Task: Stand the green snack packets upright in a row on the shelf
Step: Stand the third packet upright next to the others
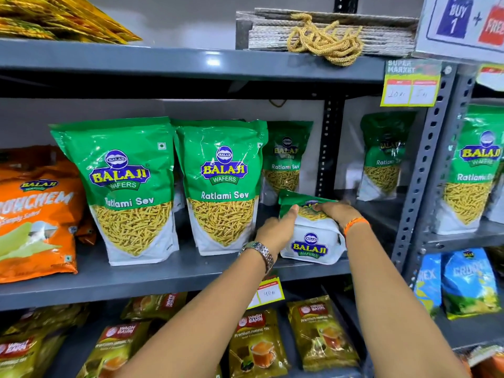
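Grey metal shelf [174, 279] runs across in front of me, its painted board smooth and a little glossy, and I place everything by the upright slotted post [328, 148] standing at its back. Left of that post two large green packets stand upright side by side at the front: the first packet [128, 186] and the second packet [222, 186], just touching at their top corners. A third packet [286, 159] stands further back, just beside the post. Right of the post another green packet [381, 156] stands alone in shadow against the pale back wall.

Directly in front of the post, a tilted packet [312, 241] lies leaning backward with its white base toward me. My left hand [275, 227], with a metal watch [259, 252] on the wrist, grips its left edge; my right hand [338, 211], with an orange thread band [354, 222] on the wrist, is closed over its top right side.

Far left of the post sits an orange snack bag [35, 219]. Above, the upper shelf [191, 61] carries folded bags with gold cord handles [324, 42]. Below the post, tea packets [256, 342] lie on the lower board, and a yellow price tag [268, 293] hangs from the shelf lip.
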Demonstrator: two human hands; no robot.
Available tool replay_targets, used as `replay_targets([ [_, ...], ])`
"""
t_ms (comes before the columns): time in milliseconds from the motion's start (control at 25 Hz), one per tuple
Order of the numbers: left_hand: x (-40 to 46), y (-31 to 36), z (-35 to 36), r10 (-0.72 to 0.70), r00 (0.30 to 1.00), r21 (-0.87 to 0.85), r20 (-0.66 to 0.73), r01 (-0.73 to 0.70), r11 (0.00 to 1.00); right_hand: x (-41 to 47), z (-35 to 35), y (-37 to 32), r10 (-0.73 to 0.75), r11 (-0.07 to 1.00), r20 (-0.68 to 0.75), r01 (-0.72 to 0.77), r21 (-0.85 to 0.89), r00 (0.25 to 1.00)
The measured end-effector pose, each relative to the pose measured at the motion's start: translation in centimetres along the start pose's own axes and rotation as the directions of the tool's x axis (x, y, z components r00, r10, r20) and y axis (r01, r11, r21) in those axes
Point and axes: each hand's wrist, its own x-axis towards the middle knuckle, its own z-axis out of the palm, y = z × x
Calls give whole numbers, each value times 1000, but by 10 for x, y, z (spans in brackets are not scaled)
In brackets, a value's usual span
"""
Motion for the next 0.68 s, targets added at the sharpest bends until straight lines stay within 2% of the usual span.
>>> replay_targets([
  [80,8,3,4,11,1000,-37,-16,-12,999,-2,-2,-2,-16,1000,-6,16,-20,1000],
  [160,16,5,6,39,998,-23,-43,-40,999,2,-3,6,-40,997,-14,41,58,999],
  [280,30,7,7,79,996,-13,-35,-80,997,6,-1,21,-46,979,-193,83,186,980],
  [440,41,16,6,181,983,-59,23,-180,982,0,-1,24,22,919,-416,146,367,909],
  [560,45,22,4,225,973,-94,49,-220,971,-7,-2,13,46,847,-519,242,473,854],
  [680,51,25,3,258,965,-83,37,-255,963,-8,0,1,-41,734,-548,397,551,836],
])
